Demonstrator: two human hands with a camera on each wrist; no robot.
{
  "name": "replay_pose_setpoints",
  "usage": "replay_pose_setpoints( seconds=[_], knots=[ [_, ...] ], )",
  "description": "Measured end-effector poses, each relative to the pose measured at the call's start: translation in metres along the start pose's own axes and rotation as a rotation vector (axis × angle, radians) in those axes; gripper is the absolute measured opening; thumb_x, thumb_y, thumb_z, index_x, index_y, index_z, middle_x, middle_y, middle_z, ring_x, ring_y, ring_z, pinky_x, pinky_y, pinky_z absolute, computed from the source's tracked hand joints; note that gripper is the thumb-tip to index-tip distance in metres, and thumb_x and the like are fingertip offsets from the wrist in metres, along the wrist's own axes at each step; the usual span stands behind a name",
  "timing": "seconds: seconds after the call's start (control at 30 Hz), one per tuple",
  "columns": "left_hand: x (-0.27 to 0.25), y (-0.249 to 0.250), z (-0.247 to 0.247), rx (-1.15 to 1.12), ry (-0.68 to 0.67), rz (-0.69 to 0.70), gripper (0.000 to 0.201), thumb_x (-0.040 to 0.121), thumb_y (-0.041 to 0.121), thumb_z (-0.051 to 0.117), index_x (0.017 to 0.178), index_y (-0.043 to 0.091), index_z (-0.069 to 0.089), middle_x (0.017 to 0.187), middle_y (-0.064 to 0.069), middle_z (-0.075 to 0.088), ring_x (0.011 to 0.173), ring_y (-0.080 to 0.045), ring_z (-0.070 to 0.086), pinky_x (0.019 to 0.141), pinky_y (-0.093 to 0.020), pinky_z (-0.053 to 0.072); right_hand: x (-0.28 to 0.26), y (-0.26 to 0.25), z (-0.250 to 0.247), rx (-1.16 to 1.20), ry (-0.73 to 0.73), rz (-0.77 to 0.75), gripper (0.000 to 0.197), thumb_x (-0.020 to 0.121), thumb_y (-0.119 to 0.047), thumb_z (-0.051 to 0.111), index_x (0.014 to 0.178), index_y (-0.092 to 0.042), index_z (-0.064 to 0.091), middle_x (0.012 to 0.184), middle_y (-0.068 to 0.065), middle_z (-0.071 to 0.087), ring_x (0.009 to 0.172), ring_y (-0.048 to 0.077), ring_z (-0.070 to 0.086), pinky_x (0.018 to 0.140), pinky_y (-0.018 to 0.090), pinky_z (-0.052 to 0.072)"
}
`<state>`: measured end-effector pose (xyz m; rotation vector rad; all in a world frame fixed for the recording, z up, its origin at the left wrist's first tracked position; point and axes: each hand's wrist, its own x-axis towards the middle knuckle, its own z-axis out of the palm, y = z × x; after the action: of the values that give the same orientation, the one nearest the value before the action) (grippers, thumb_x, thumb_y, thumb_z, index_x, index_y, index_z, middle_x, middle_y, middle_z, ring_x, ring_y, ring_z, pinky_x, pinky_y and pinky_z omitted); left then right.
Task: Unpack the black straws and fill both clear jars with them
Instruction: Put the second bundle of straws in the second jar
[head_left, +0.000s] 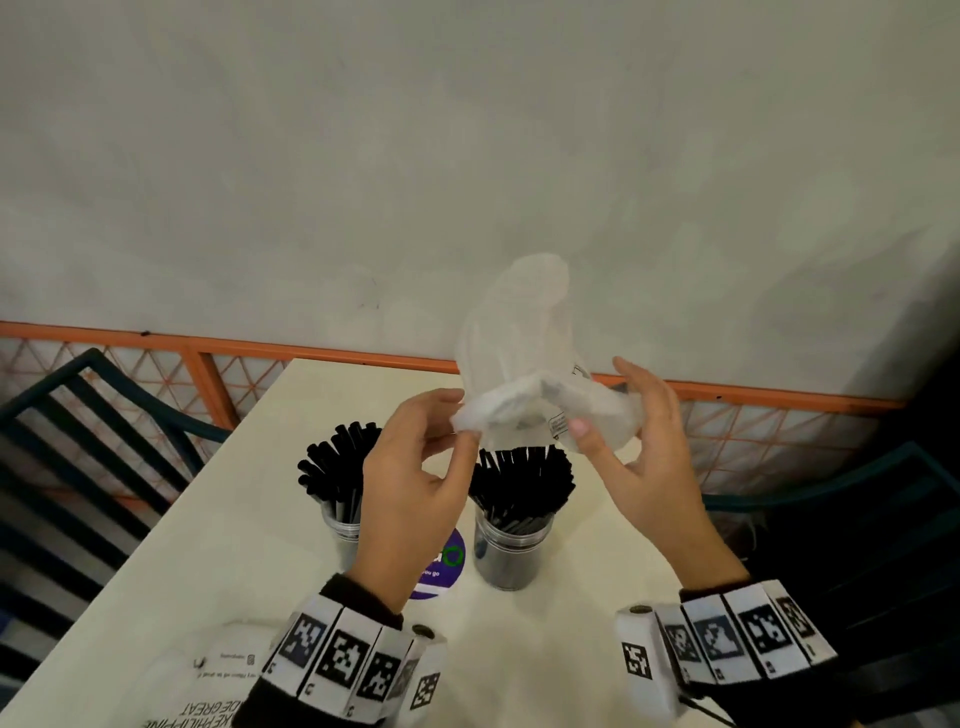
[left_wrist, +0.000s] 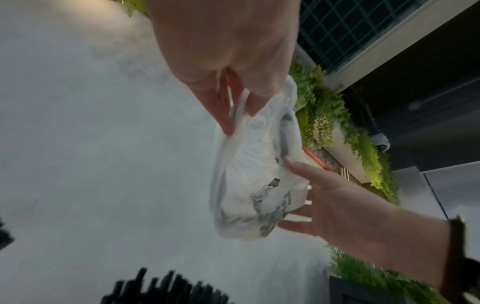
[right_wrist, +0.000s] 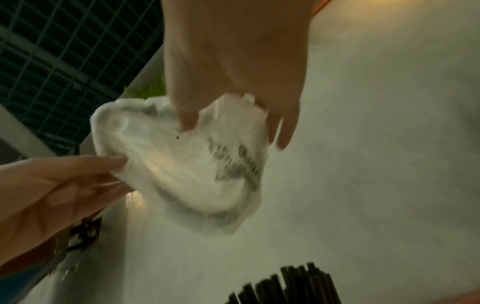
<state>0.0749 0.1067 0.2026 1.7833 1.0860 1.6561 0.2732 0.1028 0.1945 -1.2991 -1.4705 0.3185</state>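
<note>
Clear jars (head_left: 511, 551) x2 w/ black straws (head_left: 522, 480); hands hold bag (head_left: 519, 364).

Purple round sticker (head_left: 441, 569) on cream table (head_left: 249, 519); dark chairs (head_left: 78, 415) alongside.

Thin translucent plastic bag (head_left: 524, 364) with crinkled sheen, matt black plastic straws (head_left: 522, 480), clear glossy jar (head_left: 511, 556), smooth matt table (head_left: 218, 525)

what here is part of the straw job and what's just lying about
Job: left jar and right jar, both holding black straws; empty clear bag gripped by left hand and right hand.

Lying about: printed white bag, purple sticker, chairs.
</note>
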Motion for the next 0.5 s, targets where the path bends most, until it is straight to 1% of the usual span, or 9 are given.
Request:
replay_pose_setpoints(
  seconds=[0.07, 0.13, 0.17, 0.23, 0.3, 0.33, 0.37, 0.43, 0.5],
  knots=[
    [-0.002, 0.009, -0.008, -0.01, 0.004, -0.071, 0.018, 0.084, 0.018, 0.063, 0.086, 0.034, 0.053, 0.084, 0.011, 0.067, 0.077, 0.002, 0.065, 0.065, -0.007, 0.048, -0.008, 0.001, -0.007, 0.184, -0.23, 0.048, 0.072, 0.074, -0.043, 0.064, 0.137, -0.036, 0.029, 0.137, -0.002, 0.038, 0.128, 0.01, 0.042, 0.104, 0.028, 0.041],
    [-0.006, 0.012, -0.019, -0.006, 0.008, -0.13, 0.011, 0.084, 0.022, 0.063, 0.079, 0.023, 0.054, 0.07, 0.009, 0.066, 0.068, 0.0, 0.064, 0.059, -0.008, 0.048, -0.018, -0.001, -0.013, 0.312, -0.391, 0.094, 0.071, 0.079, -0.025, 0.065, 0.14, -0.032, 0.028, 0.14, 0.001, 0.039, 0.129, 0.012, 0.043, 0.104, 0.024, 0.041],
    [-0.009, 0.012, -0.025, -0.001, 0.0, -0.146, 0.013, 0.083, 0.025, 0.063, 0.078, 0.019, 0.054, 0.065, 0.005, 0.066, 0.068, -0.004, 0.065, 0.059, -0.011, 0.05, -0.023, -0.003, -0.014, 0.352, -0.428, 0.124, 0.064, 0.084, -0.015, 0.063, 0.138, -0.031, 0.034, 0.137, 0.003, 0.043, 0.125, 0.01, 0.047, 0.102, 0.022, 0.043],
    [-0.015, 0.013, -0.038, 0.015, -0.047, -0.171, 0.019, 0.082, 0.03, 0.064, 0.077, 0.014, 0.054, 0.071, -0.003, 0.065, 0.065, -0.011, 0.063, 0.059, -0.018, 0.053, -0.032, -0.005, -0.013, 0.394, -0.446, 0.17, 0.048, 0.086, -0.004, 0.06, 0.125, -0.03, 0.051, 0.124, 0.001, 0.057, 0.111, 0.007, 0.057, 0.09, 0.019, 0.048],
    [-0.024, 0.011, -0.048, 0.018, -0.095, -0.204, 0.019, 0.082, 0.023, 0.066, 0.074, 0.01, 0.055, 0.075, -0.005, 0.063, 0.06, -0.01, 0.059, 0.053, -0.016, 0.049, -0.041, -0.008, -0.007, 0.435, -0.465, 0.217, 0.033, 0.082, -0.007, 0.064, 0.108, -0.027, 0.063, 0.104, -0.004, 0.07, 0.095, 0.01, 0.063, 0.08, 0.02, 0.052],
    [-0.03, 0.01, -0.052, 0.009, -0.12, -0.23, 0.019, 0.082, 0.02, 0.066, 0.073, 0.009, 0.055, 0.075, -0.006, 0.062, 0.059, -0.008, 0.058, 0.052, -0.014, 0.048, -0.046, -0.009, -0.003, 0.45, -0.473, 0.251, 0.026, 0.08, -0.007, 0.066, 0.1, -0.025, 0.066, 0.093, -0.006, 0.071, 0.086, 0.01, 0.064, 0.075, 0.02, 0.052],
    [-0.036, 0.008, -0.056, -0.004, -0.146, -0.255, 0.021, 0.081, 0.021, 0.068, 0.071, 0.008, 0.054, 0.073, -0.007, 0.061, 0.058, -0.007, 0.057, 0.052, -0.014, 0.047, -0.051, -0.009, 0.002, 0.437, -0.469, 0.279, 0.023, 0.08, -0.003, 0.067, 0.09, -0.024, 0.065, 0.08, -0.01, 0.069, 0.076, 0.008, 0.061, 0.069, 0.02, 0.051],
    [-0.048, 0.001, -0.065, 0.035, -0.162, -0.27, 0.024, 0.075, 0.023, 0.065, 0.063, 0.014, 0.047, 0.065, -0.006, 0.052, 0.055, -0.007, 0.048, 0.051, -0.016, 0.041, -0.062, -0.003, 0.012, 0.342, -0.406, 0.309, 0.031, 0.079, 0.005, 0.064, 0.07, -0.024, 0.056, 0.059, -0.012, 0.052, 0.059, 0.005, 0.046, 0.059, 0.019, 0.041],
    [-0.057, -0.009, -0.079, 0.158, -0.102, -0.25, 0.026, 0.071, 0.01, 0.058, 0.057, 0.018, 0.038, 0.065, -0.002, 0.043, 0.056, -0.007, 0.039, 0.052, -0.014, 0.033, -0.073, 0.002, 0.021, 0.209, -0.254, 0.302, 0.039, 0.079, 0.009, 0.056, 0.061, -0.022, 0.043, 0.054, -0.009, 0.035, 0.052, 0.003, 0.03, 0.052, 0.018, 0.029]
  ],
)
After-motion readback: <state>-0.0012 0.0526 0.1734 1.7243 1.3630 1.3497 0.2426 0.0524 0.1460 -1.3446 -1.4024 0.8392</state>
